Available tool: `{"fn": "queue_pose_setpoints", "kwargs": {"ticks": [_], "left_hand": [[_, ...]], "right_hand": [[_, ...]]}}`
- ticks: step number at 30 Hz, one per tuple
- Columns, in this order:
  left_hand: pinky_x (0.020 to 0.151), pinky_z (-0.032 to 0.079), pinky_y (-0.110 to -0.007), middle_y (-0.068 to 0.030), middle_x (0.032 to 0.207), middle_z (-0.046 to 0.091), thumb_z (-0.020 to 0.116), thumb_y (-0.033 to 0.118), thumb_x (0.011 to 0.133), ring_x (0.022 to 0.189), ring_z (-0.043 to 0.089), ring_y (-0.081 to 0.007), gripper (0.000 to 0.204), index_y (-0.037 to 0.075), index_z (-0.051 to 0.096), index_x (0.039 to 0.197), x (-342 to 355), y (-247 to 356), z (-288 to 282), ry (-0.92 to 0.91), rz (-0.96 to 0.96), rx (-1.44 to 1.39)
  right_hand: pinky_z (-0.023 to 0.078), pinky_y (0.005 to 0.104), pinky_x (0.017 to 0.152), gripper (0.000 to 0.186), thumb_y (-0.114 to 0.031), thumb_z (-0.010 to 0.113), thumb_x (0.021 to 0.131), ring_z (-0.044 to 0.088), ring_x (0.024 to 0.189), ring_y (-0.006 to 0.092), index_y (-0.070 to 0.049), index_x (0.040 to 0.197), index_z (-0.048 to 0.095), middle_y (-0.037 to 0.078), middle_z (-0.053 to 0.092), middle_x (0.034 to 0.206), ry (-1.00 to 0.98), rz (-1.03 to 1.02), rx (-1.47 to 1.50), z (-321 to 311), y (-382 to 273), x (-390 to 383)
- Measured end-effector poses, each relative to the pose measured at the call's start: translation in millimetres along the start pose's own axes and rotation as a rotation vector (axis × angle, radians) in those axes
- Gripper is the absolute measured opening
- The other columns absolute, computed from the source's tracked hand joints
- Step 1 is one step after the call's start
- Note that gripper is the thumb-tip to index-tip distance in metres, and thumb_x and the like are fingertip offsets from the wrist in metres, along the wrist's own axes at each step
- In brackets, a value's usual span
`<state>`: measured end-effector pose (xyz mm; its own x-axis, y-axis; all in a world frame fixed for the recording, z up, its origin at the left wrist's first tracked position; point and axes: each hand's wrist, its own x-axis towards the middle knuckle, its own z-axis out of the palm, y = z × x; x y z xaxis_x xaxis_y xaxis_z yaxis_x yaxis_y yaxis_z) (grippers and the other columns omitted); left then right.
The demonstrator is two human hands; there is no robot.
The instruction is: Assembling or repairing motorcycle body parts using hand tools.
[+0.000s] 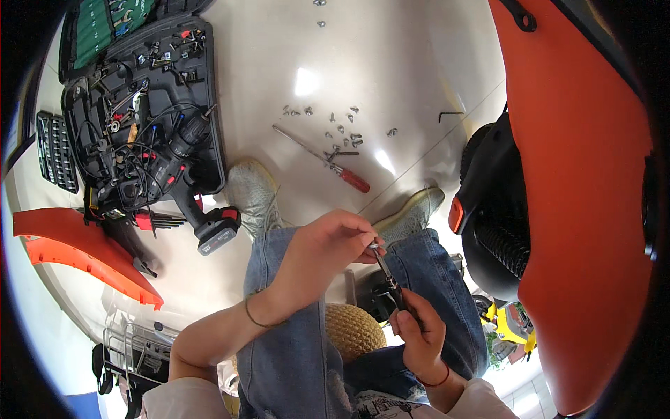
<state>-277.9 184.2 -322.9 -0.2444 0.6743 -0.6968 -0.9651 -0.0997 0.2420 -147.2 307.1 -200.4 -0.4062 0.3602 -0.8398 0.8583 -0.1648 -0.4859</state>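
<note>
My right hand (421, 335) is wrapped round the dark handle of what looks like a ratchet wrench (385, 271), which has a slim silver shaft. At the wrench's silver upper end, my left hand (331, 248) closes its fingertips; whether a small part is pinched there too is hidden by the fingers. Both hands are above my knees. On the floor ahead lies a red-handled screwdriver (352, 179), its shaft pointing to the far left. Several silver screws (340, 128) are scattered around it, and a black hex key (450, 114) rests farther right.
An open black tool case (216, 105) stands at the left, with a cordless drill (174, 164) lying across it. Beside it are a socket set (56, 150) and an orange curved panel (91, 244). A large orange body panel (572, 209) rises along the right.
</note>
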Motion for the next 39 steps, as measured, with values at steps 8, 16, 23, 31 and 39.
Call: {"fn": "queue_pose_setpoints", "kwargs": {"ticks": [8,16,23,31,39], "left_hand": [[0.084,0.053,-0.031,-0.0099,0.098,0.062,0.054,0.003,0.091,0.092,0.062,-0.0172,0.011,0.000,0.056,0.101,3.5,-7.7,-1.1,-0.014,0.021,0.041],[0.084,0.053,-0.030,-0.0093,0.097,0.062,0.056,0.005,0.090,0.091,0.061,-0.0161,0.013,0.000,0.058,0.102,13.7,-6.3,-1.4,-0.037,-0.103,0.059],[0.081,0.052,-0.028,-0.0073,0.097,0.061,0.057,0.018,0.091,0.088,0.060,-0.0140,0.023,-0.002,0.060,0.104,40.9,-26.4,12.1,-0.069,-0.279,-0.004],[0.075,0.049,-0.025,-0.0049,0.088,0.061,0.058,0.021,0.091,0.081,0.059,-0.0125,0.022,-0.001,0.060,0.092,82.6,-93.0,26.6,-0.135,-0.296,-0.026],[0.070,0.049,-0.025,-0.0040,0.084,0.060,0.055,0.020,0.093,0.076,0.059,-0.0120,0.020,0.000,0.058,0.093,94.0,-105.0,22.6,-0.096,-0.178,0.297]], "right_hand": [[0.045,0.0244,0.063,0.032,-0.004,0.054,0.089,0.054,0.071,0.0097,0.004,0.120,0.052,0.007,0.060,0.082,0.060,0.011,0.021,-2.7,8.7,-2.1],[0.049,0.0279,0.071,0.033,-0.008,0.057,0.088,0.060,0.081,0.0146,0.003,0.119,0.054,0.011,0.063,0.091,0.060,-0.174,-0.524,-10.3,6.8,8.4],[0.043,0.0233,0.061,0.028,-0.009,0.041,0.097,0.048,0.065,0.0102,0.006,0.120,0.048,0.006,0.056,0.078,0.119,0.111,0.198,-3.3,46.5,14.5],[0.047,0.0285,0.073,0.025,-0.014,0.038,0.098,0.058,0.077,0.0144,0.003,0.113,0.048,0.008,0.059,0.088,0.315,0.297,0.412,2.8,69.6,41.3],[0.046,0.0277,0.076,0.025,-0.018,0.041,0.098,0.058,0.079,0.0135,0.002,0.109,0.051,0.006,0.060,0.086,0.240,0.302,0.388,-13.8,84.6,48.6]]}}
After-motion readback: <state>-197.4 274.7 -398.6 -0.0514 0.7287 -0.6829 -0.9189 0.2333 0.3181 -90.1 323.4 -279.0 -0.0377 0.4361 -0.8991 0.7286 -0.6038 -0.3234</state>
